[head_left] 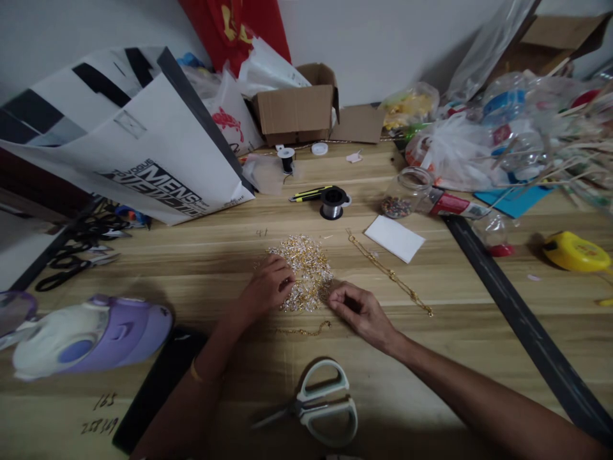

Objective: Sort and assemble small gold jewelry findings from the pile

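A loose pile of small clear and gold beads (306,271) lies on the wooden table. At its left edge, my left hand (268,284) has its fingers curled down among the pieces; whatever sits at the fingertips is too small to make out. My right hand (361,313) rests at the lower right edge, thumb and forefinger pinched together, with what they grip not clear. Below the pile is a short gold chain (306,331). A longer gold chain (390,275) stretches out to the right. Scissors with pale handles (323,402) lie nearest to me, blades pointing left.
Behind the pile are a wire spool (332,203), a yellow-black cutter (306,193), a jar of beads (405,195) and a white card (394,238). A paper bag (158,153) and purple bottle (110,335) stand left. A tape measure (577,251) lies far right.
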{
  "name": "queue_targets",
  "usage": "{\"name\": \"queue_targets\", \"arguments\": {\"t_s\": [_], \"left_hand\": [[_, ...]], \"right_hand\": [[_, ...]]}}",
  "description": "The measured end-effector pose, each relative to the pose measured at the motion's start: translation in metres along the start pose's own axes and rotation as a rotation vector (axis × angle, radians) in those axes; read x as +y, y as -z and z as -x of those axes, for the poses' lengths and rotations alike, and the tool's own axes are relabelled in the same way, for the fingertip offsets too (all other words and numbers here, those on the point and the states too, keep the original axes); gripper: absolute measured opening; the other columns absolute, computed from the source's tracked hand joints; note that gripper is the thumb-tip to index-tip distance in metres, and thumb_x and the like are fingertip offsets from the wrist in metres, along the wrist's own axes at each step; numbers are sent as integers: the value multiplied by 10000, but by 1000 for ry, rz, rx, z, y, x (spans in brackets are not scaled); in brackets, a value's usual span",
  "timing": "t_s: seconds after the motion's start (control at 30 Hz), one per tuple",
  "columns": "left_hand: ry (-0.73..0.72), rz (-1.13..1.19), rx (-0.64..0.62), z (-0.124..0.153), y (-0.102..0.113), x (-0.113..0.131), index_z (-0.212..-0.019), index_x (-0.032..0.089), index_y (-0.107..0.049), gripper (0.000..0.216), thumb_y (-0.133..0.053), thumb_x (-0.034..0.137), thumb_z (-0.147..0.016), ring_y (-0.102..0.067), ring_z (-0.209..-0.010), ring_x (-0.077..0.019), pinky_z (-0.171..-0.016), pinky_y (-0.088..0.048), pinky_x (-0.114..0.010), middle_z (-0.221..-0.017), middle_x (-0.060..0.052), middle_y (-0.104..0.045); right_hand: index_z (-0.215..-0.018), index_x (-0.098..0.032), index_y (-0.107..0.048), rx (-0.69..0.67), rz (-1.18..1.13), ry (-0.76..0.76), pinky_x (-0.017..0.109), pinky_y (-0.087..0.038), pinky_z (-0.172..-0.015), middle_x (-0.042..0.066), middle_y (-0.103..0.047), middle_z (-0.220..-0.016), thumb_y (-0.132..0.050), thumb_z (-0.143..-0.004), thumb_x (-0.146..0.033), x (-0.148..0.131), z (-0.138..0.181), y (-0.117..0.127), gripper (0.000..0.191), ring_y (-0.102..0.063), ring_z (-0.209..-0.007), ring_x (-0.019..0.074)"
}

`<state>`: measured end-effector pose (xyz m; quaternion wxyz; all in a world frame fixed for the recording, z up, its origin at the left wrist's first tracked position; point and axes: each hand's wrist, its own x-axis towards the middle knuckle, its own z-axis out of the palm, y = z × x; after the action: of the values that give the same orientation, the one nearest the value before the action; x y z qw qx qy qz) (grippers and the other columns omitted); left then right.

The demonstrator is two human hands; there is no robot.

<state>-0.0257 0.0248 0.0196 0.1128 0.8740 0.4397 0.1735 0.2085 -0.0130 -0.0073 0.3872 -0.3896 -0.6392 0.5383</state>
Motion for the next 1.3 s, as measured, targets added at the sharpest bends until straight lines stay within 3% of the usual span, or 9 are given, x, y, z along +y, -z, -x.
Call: {"name": "queue_targets", "arguments": {"t_s": [0.27, 0.5, 0.7, 0.9, 1.13, 1.3], "left_hand": [[42, -20, -41, 0, 5, 3, -650, 164, -574, 174, -521, 155, -816, -467, -836, -192, -831, -402, -349, -738, -41, -554], [-23, 80, 30, -9, -12, 17, -948, 191, -660, 180, -512, 145, -857, -472, -910, -196, -840, -414, -348, -862, -56, -561], [-69, 2, -27, -12, -18, 24, -861, 193, -666, 197, -483, 121, -859, -438, -927, -208, -831, -408, -354, -880, -67, -522], [-44, 30, 60, -12, -18, 18, -757, 171, -628, 169, -501, 178, -868, -448, -932, -208, -875, -412, -380, -849, -61, -537], [-75, -18, 61, -13, -25, 17, -1052, 224, -637, 246, -496, 158, -862, -425, -1063, -237, -952, -391, -426, -1013, -79, -512], [-73, -24, 71, -12, -24, 14, -872, 180, -664, 165, -499, 178, -870, -422, -1092, -233, -997, -378, -422, -983, -83, -531]], "right_hand": [[-741, -164, -565, 4, -4, -12, 251, -387, -607, 11, -512, -694, -564, -868, -346, -1, 0, 0, 222, -469, -654, 136], [-740, -166, -569, 15, -10, -20, 250, -382, -586, 7, -506, -679, -574, -858, -364, -1, 0, 0, 230, -463, -639, 136], [-752, -167, -575, 17, -3, -5, 255, -385, -600, 9, -510, -690, -567, -861, -354, 1, 0, 0, 217, -465, -654, 139], [-738, -166, -575, 18, -2, -3, 256, -380, -602, 8, -501, -683, -576, -857, -339, 1, -1, 0, 210, -463, -651, 141], [-756, -163, -572, 5, 6, -9, 254, -377, -608, 6, -502, -693, -567, -860, -317, 1, 0, 1, 186, -462, -657, 137], [-754, -158, -571, 4, -12, -12, 245, -379, -614, 9, -506, -704, -567, -863, -306, 2, 0, 1, 184, -465, -660, 131]]}}
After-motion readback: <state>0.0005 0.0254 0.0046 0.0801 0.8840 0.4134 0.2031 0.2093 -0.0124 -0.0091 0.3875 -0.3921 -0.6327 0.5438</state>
